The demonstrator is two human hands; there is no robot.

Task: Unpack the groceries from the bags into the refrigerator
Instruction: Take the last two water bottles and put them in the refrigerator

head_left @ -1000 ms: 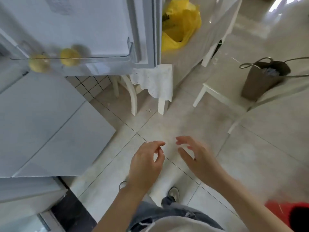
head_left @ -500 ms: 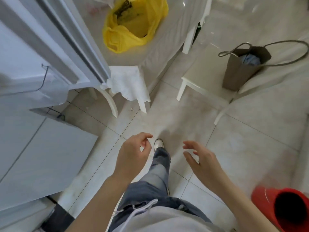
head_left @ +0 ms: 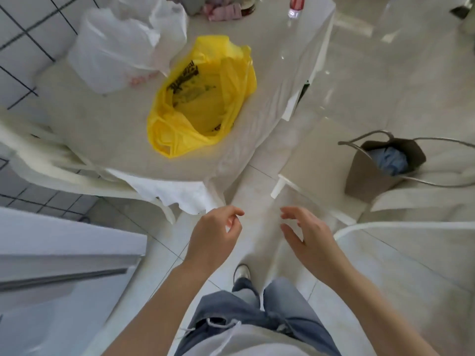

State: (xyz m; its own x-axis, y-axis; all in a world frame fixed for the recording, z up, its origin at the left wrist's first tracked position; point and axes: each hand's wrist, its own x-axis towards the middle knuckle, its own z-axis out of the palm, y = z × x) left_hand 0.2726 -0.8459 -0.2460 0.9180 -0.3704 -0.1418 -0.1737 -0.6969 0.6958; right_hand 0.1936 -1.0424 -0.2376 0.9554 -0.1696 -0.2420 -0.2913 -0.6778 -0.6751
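Observation:
A yellow plastic bag (head_left: 203, 98) lies open on the table (head_left: 108, 124), with a white plastic bag (head_left: 120, 44) behind it to the left. My left hand (head_left: 213, 237) and my right hand (head_left: 311, 240) hover side by side over the floor in front of the table, below the yellow bag. Both have loosely curled fingers and hold nothing. A corner of the white refrigerator door (head_left: 64, 240) shows at the lower left.
A grey tote bag (head_left: 377, 168) with blue cloth inside stands on a white chair (head_left: 321, 160) to the right. Another white chair (head_left: 51, 163) is tucked at the table's left. A bottle (head_left: 294, 6) and pink items sit at the table's far end.
My view has swung from the refrigerator door toward the table; the yellow bag now sits in the middle. Both hands stayed empty in front of me.

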